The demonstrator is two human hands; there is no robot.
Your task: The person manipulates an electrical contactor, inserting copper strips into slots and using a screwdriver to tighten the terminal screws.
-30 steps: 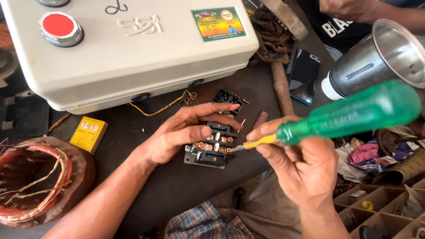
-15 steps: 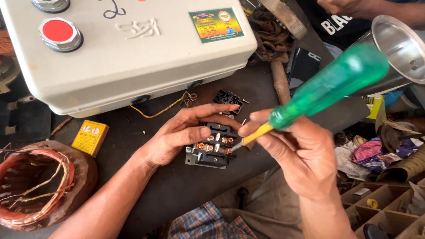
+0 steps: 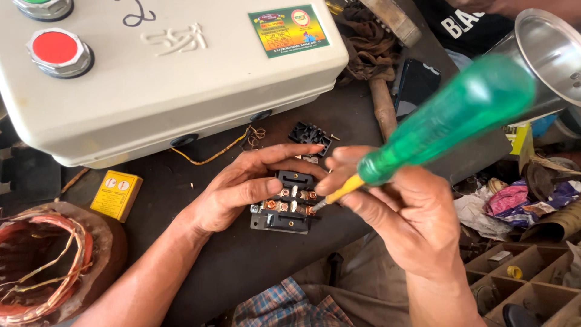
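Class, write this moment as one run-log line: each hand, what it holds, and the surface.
left hand: steadies black contact block | right hand: green-handled screwdriver, tip at copper terminals | surface: dark bench

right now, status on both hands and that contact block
Left hand steadying black contact block. Right hand gripping green screwdriver, tip at copper terminals. Nothing blocking.

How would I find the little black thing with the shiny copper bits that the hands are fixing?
Start at the big cream box with the red button. Just below its front edge, on the dark table, the left hand steadies a small black switch block. Only it has a row of copper screws, touched by the green-handled screwdriver.
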